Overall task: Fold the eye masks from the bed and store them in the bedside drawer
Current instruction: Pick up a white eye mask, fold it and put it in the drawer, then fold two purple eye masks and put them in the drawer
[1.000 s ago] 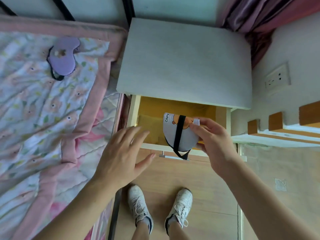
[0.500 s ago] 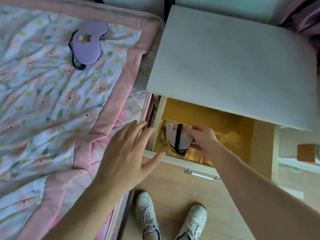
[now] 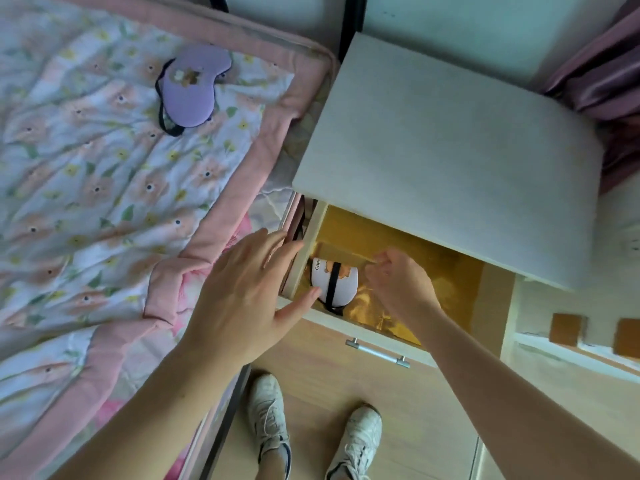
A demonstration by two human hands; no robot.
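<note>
The right hand (image 3: 398,289) has let go of the folded white eye mask (image 3: 334,284) and hangs loosely curled, empty, just right of it; the left hand (image 3: 242,299) hovers flat, fingers spread, near the gold-lined drawer (image 3: 433,271). Lift clear without snagging the black elastic strap. Beyond the left hand, a soft purple eye mask (image 3: 192,90) waits unfolded on the quilted floral bedspread (image 3: 86,202).

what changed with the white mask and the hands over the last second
The right hand carried the folded white eye mask down into the drawer and let go; it now lies there. The left hand stayed open nearby, and the purple eye mask stayed on the bed.
</note>
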